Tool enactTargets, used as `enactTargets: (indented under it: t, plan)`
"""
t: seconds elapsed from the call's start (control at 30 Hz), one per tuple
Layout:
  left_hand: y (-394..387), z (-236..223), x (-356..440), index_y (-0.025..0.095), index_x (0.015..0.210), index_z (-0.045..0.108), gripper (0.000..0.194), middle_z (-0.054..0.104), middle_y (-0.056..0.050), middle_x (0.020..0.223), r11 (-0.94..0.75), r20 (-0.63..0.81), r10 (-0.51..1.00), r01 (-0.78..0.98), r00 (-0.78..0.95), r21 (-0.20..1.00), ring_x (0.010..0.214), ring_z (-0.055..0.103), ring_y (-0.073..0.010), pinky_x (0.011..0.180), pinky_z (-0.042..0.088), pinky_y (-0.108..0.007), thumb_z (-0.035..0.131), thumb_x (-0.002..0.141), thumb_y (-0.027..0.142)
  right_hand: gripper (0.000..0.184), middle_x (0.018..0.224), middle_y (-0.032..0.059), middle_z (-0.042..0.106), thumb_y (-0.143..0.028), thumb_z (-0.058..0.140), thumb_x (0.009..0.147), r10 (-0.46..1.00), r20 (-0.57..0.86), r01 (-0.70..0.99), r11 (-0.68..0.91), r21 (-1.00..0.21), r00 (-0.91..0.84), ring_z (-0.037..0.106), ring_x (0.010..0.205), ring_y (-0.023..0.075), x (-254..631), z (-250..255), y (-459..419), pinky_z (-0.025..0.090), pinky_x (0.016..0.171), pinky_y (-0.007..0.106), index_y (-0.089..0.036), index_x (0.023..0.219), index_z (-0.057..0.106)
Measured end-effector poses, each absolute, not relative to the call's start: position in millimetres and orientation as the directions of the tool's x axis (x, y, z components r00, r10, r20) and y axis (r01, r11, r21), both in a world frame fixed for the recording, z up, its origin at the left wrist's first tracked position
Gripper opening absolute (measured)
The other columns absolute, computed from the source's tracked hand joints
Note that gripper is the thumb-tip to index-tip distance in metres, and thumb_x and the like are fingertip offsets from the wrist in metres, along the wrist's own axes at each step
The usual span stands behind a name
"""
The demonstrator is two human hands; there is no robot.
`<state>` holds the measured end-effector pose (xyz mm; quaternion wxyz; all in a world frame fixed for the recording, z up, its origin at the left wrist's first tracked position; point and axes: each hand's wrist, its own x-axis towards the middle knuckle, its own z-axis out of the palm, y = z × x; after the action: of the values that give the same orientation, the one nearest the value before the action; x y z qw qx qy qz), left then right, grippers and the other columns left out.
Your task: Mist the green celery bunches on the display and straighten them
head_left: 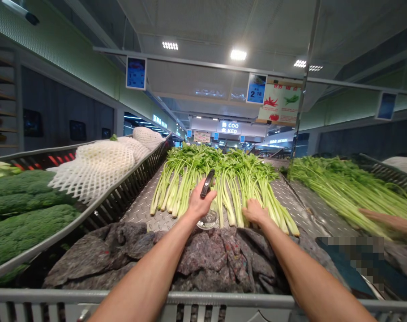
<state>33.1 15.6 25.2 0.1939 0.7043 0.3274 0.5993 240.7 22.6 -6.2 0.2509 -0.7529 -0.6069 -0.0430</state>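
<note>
My left hand [200, 200] is wrapped round what looks like a clear spray bottle with a black spray head [207, 182]. The bottle's round transparent base [208, 221] shows below my hand, over the celery. Curled among the lower stalks on the right is my right hand [255, 211], closed on celery [233, 203]; how many stalks it grips is hidden. The celery lies in a spread row, leaves at the back and pale cut ends towards me, on a textured metal shelf [139, 205].
Crumpled grey felt cloth [230, 259] lies in front, behind a grey rail [190, 298]. Left, a black slatted divider [122, 183] separates broccoli [28, 223] and net-wrapped white produce [102, 165]. A mirror panel [344, 197] stands on the right. Price signs [256, 88] hang overhead.
</note>
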Motion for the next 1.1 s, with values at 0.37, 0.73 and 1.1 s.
enactTargets:
  t: [0.37, 0.73, 1.1]
  plan:
    - [3, 35, 34, 0.019, 0.088, 0.058, 0.025, 0.055, 0.002, 0.071, -0.690, 0.692, 0.719, 0.179, 0.062, 0.701, 0.060, 0.046, -0.0109, 0.057, 0.035, -0.023, 0.049, 0.066, 0.026, 0.045, 0.120, 0.0101, 0.049, -0.024, 0.033, 0.075, 0.807, 0.475, 0.850, -0.063, -0.524, 0.352, 0.046, 0.109, 0.0209, 242, 5, 24, 0.034, 0.090, 0.033, -0.011, 0.115, 0.048]
    - [-19, 37, 46, 0.017, 0.089, 0.056, 0.024, 0.056, 0.002, 0.073, -0.740, 0.711, 0.656, 0.029, 0.254, 0.672, 0.067, 0.050, -0.0115, 0.062, 0.037, -0.023, 0.049, 0.066, 0.020, 0.043, 0.113, 0.0097, 0.055, -0.024, 0.037, 0.072, 0.702, 0.493, 0.720, -0.041, -0.693, 0.515, 0.052, 0.101, 0.0194, 240, 8, 21, 0.039, 0.085, 0.029, -0.011, 0.111, 0.051]
    - [-20, 32, 50, 0.017, 0.093, 0.056, 0.027, 0.059, -0.001, 0.085, -0.732, 0.712, 0.628, -0.071, 0.313, 0.677, 0.075, 0.053, -0.0132, 0.067, 0.040, -0.024, 0.050, 0.067, 0.022, 0.039, 0.103, 0.0109, 0.060, -0.024, 0.044, 0.068, 0.696, 0.468, 0.658, -0.009, -0.753, 0.545, 0.055, 0.097, 0.0208, 248, 0, 28, 0.040, 0.081, 0.029, -0.011, 0.102, 0.058]
